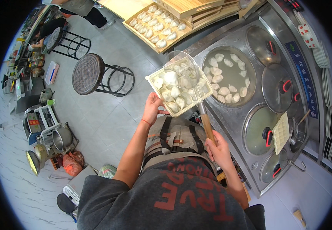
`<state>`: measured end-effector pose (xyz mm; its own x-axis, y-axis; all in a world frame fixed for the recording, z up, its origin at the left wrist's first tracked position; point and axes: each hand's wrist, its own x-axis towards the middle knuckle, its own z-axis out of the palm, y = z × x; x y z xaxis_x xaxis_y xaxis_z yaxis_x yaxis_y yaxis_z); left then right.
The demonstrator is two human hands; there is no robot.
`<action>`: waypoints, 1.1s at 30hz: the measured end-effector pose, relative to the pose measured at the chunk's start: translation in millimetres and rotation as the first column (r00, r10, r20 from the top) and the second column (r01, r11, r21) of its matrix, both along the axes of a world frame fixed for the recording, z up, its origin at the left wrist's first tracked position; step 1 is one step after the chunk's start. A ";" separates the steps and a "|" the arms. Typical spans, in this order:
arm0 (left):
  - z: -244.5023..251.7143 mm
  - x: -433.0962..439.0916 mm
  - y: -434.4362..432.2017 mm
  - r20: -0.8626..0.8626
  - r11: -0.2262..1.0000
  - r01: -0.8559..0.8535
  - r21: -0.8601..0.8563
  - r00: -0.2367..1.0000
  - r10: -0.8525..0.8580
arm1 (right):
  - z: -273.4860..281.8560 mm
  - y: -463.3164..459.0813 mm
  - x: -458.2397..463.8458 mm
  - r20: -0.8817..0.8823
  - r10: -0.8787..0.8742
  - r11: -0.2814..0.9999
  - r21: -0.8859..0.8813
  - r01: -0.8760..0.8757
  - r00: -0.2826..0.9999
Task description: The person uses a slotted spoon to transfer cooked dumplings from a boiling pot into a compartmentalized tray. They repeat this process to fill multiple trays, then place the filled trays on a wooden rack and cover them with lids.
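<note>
My left hand grips the near left side of a pale plastic tray and holds it up in front of my waist. Inside are several dumplings, piled close together. In my right hand is the wooden handle of a wire-mesh skimmer. Its round mesh head lies over the far right half of the tray, partly covering the dumplings there; whether it touches them I cannot tell. Just right of the tray, several dumplings float in cloudy water in a round cooking well, which has no lid on.
Lidded wells, among them one under a glass lid, fill the rest of the steel cooker. An empty pale tray leans there. Ahead, a wooden tray carries raw dumplings. Stools and two people are at left.
</note>
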<state>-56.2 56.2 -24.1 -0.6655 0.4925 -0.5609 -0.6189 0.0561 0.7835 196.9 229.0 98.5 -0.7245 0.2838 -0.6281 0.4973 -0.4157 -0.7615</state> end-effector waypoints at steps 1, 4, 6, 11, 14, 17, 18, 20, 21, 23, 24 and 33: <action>-0.5 0.4 0.0 0.000 1.000 -0.001 0.004 1.000 0.001 | -2.4 -1.7 -4.7 -0.004 0.006 1.000 -0.009 -0.006 1.000; -1.5 0.2 -1.2 -0.002 1.000 -0.006 0.002 1.000 0.006 | -2.5 -0.3 -9.0 0.025 0.067 0.997 0.027 -0.068 0.997; -2.0 1.5 -1.7 -0.001 1.000 -0.016 -0.004 1.000 0.016 | -1.9 1.9 -8.9 0.030 0.157 0.964 0.212 -0.160 0.987; -5.3 1.3 -1.2 -0.003 1.000 -0.006 0.015 1.000 0.006 | -6.8 2.1 -6.5 0.022 0.347 0.601 0.762 -0.240 0.938; -7.1 1.0 -2.5 -0.009 1.000 -0.008 0.018 1.000 0.008 | -12.8 -0.3 -4.7 0.036 0.328 0.604 0.760 -0.239 0.944; -9.1 1.6 -3.1 -0.010 1.000 -0.015 0.018 1.000 0.016 | -17.1 -1.2 -1.3 -0.012 0.288 0.577 0.800 -0.163 0.958; -9.6 2.4 -3.0 -0.009 1.000 -0.017 0.017 1.000 0.017 | -16.1 0.5 2.3 0.016 0.268 0.597 0.782 -0.179 0.963; -10.1 2.5 -3.1 -0.011 1.000 -0.017 0.017 1.000 0.017 | -11.7 5.1 10.5 0.053 0.218 0.649 0.738 -0.185 0.975; -10.1 2.6 -3.3 -0.014 1.000 -0.017 0.016 1.000 0.017 | -8.3 7.4 15.8 0.066 0.182 0.710 0.682 -0.177 0.981; -10.1 2.4 -3.7 -0.010 1.000 -0.017 0.022 1.000 0.017 | -0.2 11.1 27.4 0.103 0.106 0.828 0.541 -0.146 0.989; -10.2 2.4 -3.8 -0.009 1.000 -0.017 0.024 1.000 0.017 | 2.6 12.2 32.3 0.109 0.095 0.822 0.552 -0.140 0.990; -17.0 3.1 -5.9 0.001 1.000 -0.018 -0.020 1.000 0.018 | -4.3 5.1 41.7 0.068 0.120 0.929 0.344 -0.136 0.991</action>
<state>-53.1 50.4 -41.1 -0.6733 0.4693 -0.5713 -0.6210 0.0603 0.7815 238.5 234.1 94.1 -0.7425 0.3968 -0.5398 0.5656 -0.0605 -0.8225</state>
